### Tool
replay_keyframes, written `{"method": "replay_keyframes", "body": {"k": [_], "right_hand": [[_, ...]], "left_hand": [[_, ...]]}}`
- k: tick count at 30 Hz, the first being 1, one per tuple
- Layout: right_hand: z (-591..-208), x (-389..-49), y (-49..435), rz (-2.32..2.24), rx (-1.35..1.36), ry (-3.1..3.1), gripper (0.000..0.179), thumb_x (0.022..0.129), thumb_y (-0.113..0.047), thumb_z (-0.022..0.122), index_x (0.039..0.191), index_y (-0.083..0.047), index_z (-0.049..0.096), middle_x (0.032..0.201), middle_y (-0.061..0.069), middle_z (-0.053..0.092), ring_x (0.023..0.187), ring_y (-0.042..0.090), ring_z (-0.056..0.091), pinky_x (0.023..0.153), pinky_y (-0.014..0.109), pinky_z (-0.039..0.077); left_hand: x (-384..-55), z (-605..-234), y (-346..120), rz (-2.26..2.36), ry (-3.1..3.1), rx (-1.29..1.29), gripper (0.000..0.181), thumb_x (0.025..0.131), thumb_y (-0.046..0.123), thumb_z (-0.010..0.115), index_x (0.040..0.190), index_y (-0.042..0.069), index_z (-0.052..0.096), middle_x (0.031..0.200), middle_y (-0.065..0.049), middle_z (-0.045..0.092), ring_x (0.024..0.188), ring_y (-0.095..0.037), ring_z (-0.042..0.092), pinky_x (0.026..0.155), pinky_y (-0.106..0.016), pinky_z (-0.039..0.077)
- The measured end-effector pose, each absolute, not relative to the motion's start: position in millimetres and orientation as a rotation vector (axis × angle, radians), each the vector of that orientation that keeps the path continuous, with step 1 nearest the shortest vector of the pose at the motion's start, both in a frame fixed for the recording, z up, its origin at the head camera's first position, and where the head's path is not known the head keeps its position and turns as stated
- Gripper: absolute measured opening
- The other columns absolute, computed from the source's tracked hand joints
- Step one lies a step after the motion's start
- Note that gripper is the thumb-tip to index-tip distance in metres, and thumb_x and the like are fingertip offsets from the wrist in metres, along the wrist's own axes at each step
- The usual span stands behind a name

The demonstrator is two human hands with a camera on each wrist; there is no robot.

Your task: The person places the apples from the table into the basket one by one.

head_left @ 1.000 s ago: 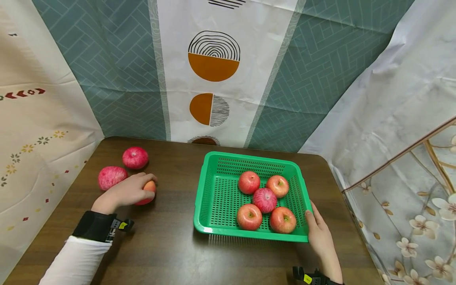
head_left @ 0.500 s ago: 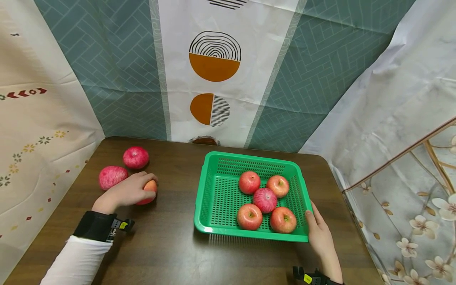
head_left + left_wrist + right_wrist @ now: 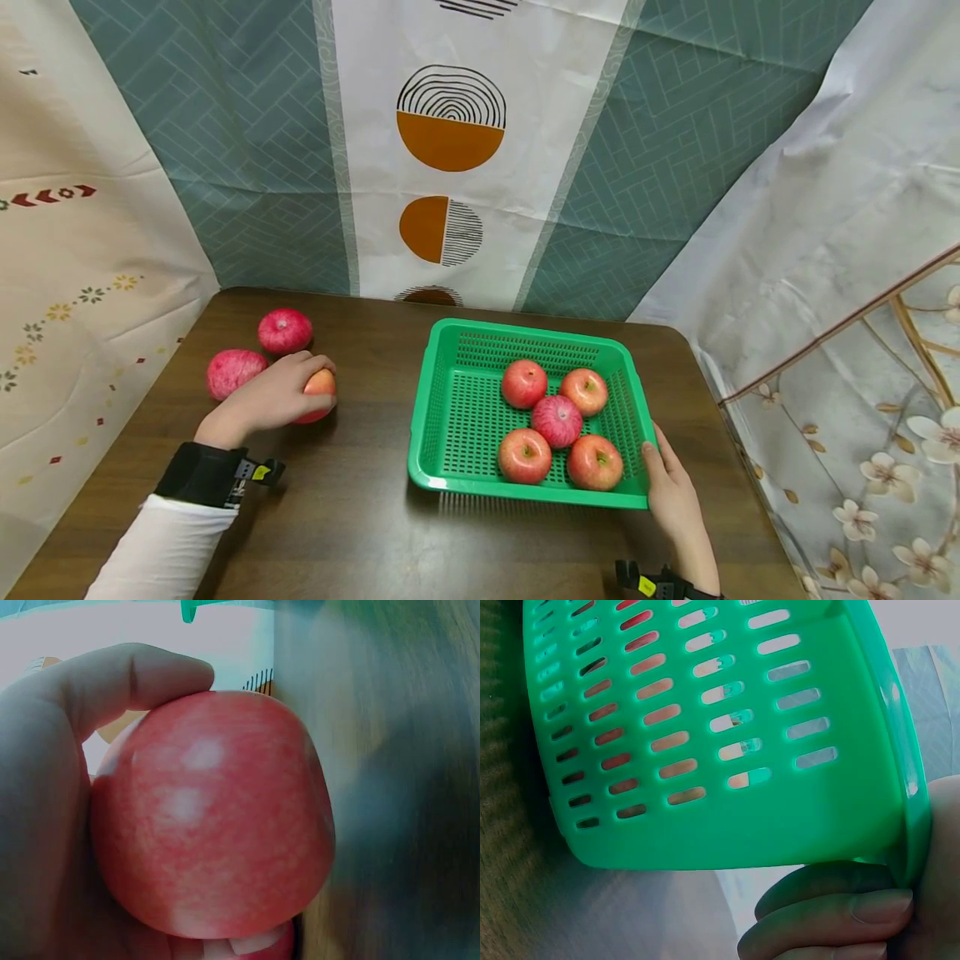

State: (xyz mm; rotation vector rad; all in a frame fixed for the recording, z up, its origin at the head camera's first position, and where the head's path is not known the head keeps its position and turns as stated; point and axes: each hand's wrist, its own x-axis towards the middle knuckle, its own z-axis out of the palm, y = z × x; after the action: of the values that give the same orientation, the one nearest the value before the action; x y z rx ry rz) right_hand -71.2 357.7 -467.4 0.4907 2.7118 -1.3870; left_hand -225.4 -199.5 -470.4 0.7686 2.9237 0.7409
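At the left of the table, my left hand (image 3: 273,393) grips a red-and-yellow apple (image 3: 321,392). In the left wrist view the apple (image 3: 217,817) fills the middle, with thumb and fingers curled round it. Two deep-pink apples, one at the back (image 3: 285,332) and one nearer the left edge (image 3: 235,373), lie beside that hand. My right hand (image 3: 672,492) holds the right rim of a green plastic basket (image 3: 435,400), thumb inside and fingers outside. Several apples (image 3: 557,422) sit toward the right in the basket. In the right wrist view fingers (image 3: 832,919) curl under the basket's rim (image 3: 907,780).
The brown wooden table (image 3: 337,533) shows bare wood between the left hand and the basket. Patterned cloth (image 3: 457,233) hangs behind the table's back edge, with more cloth on both sides.
The left hand has shifted slightly up and to the right with the apple in its grip. The right hand and the basket have stayed in place.
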Motion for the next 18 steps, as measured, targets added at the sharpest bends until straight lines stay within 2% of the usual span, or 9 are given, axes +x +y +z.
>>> {"method": "replay_keyframes", "body": {"k": [10,18], "right_hand": [[-467.7,-71.8,358.5,-1.368,0.495,2.721,0.061,0.107,-0.053,0.025,0.16,-0.027,0.009,0.152,0.023,0.031,0.12,0.039,0.04,0.096,0.061,0.035],[-467.2,-72.0,357.5,-1.341,0.482,2.742,0.061,0.107,-0.052,0.024,0.16,-0.026,0.01,0.151,0.024,0.032,0.119,0.039,0.042,0.095,0.061,0.035]], "left_hand": [[-227.4,-467.4,-191.2,0.745,2.943,0.777,0.043,0.079,0.034,0.077,0.114,0.014,0.062,0.1,-0.001,0.056,0.09,-0.019,0.052,0.072,-0.04,0.051],[-227.3,-452.3,-172.1,0.832,3.001,0.855,0.043,0.081,0.032,0.076,0.116,0.014,0.059,0.108,-0.002,0.055,0.096,-0.02,0.05,0.072,-0.041,0.053]]}}
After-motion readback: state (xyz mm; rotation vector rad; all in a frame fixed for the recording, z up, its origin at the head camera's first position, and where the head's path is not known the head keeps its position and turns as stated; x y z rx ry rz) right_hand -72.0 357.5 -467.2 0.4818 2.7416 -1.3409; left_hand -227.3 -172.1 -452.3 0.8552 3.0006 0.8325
